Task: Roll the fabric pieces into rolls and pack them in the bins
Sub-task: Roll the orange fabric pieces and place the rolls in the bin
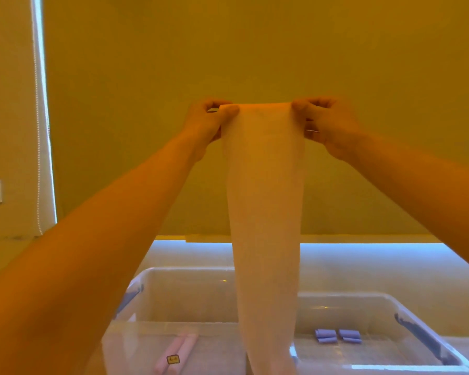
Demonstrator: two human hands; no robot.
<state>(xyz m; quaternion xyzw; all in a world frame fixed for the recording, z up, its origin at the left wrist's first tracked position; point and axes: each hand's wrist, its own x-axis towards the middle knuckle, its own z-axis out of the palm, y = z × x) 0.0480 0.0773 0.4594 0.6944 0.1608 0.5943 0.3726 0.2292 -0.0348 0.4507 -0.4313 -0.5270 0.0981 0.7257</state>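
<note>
Your left hand (pixel 210 121) and right hand (pixel 326 123) are both raised high in front of the wall (pixel 255 50), each pinching a top corner of the white fabric strip (pixel 264 212), fingers curled round the edge. The strip hangs straight down between your forearms, narrowing toward the bottom, and its lower end drops out of view in front of the bins. Left clear bin (pixel 173 277): pink rolls (pixel 178 353) lying side by side, a small yellow tag on them. Right clear bin (pixel 385 301): purple rolls (pixel 337 336) grouped together on the floor of it. The bins sit just beside each other.
</note>
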